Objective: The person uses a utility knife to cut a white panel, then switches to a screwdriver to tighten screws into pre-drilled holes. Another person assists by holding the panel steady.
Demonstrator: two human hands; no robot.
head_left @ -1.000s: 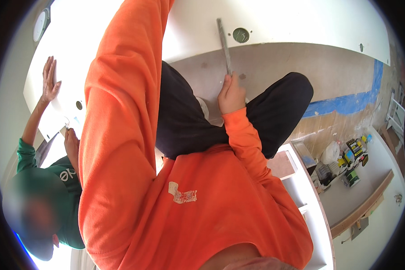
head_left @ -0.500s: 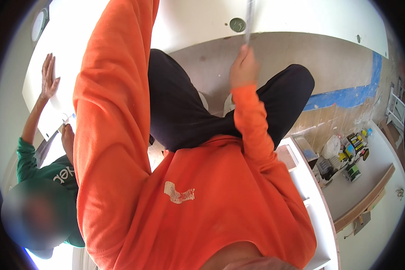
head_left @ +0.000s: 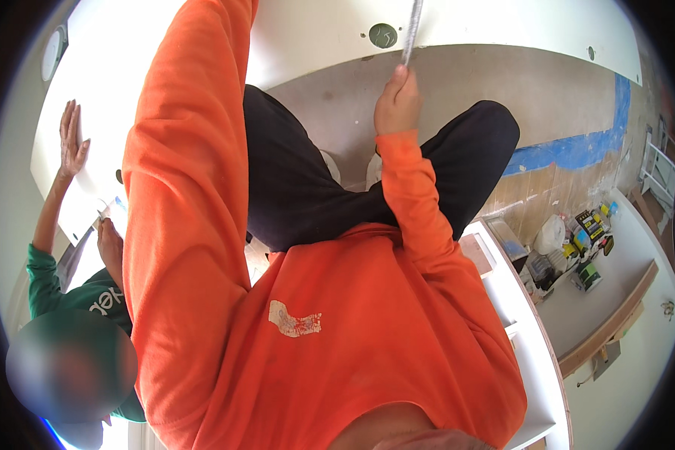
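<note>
My right hand (head_left: pixel 398 101) is closed around the lower end of a thin, grey, rough-looking rod (head_left: pixel 412 31). The rod rises, slightly tilted, in front of a white panel (head_left: pixel 495 26) and out past the top edge; its exact kind cannot be made out. Just left of the rod, the panel has a round dark hole (head_left: pixel 383 35) with a small hole beside it. My left arm (head_left: pixel 191 142), in an orange sleeve, reaches up along the panel's left part. The left hand lies beyond the top edge, out of sight.
At left, a person in green (head_left: pixel 71 289) rests one hand (head_left: pixel 73 142) flat on the white panel and holds something small in the other. White shelving (head_left: pixel 521 367) stands at my right. Beyond it, a white surface carries bags and boxes (head_left: pixel 577 244). Blue tape (head_left: pixel 570 155) marks the floor.
The rod, blurred before, now shows sharply and leans a little more. My right hand has shifted slightly up and left in view, as the whole view has shifted a little.
</note>
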